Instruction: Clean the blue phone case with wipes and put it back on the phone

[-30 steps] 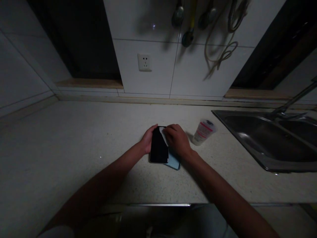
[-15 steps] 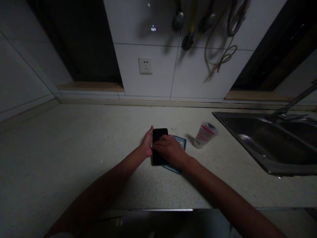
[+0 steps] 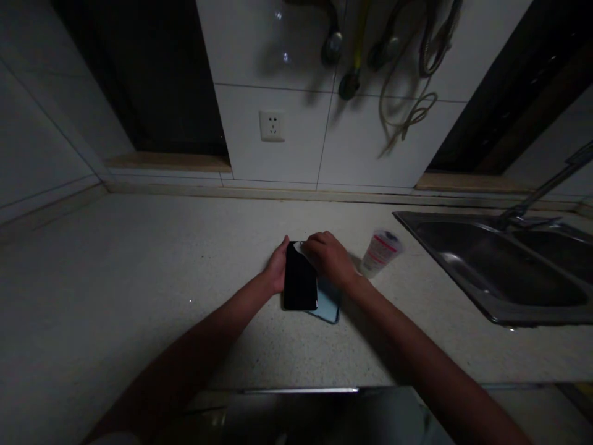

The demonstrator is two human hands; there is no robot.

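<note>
A black phone point(image 3: 300, 283) lies screen-up on the pale speckled counter point(image 3: 139, 278). My left hand point(image 3: 277, 267) presses against the phone's left edge, fingers curled along it. My right hand point(image 3: 330, 257) rests over the phone's far right corner, fingers closed on a small white wipe point(image 3: 298, 248). A light blue packet point(image 3: 327, 303) lies under the phone's right side, partly hidden by my right wrist.
A small plastic cup point(image 3: 380, 251) with a red label lies tipped right of my hands. A steel sink point(image 3: 495, 272) with a tap is at the right. On the tiled wall are a socket point(image 3: 272, 125), hanging utensils point(image 3: 343, 55) and a coiled cord point(image 3: 407, 93).
My right hand slid down over the middle of the phone's screen, then back up to its far corner. My left hand stayed on the phone's left edge.
</note>
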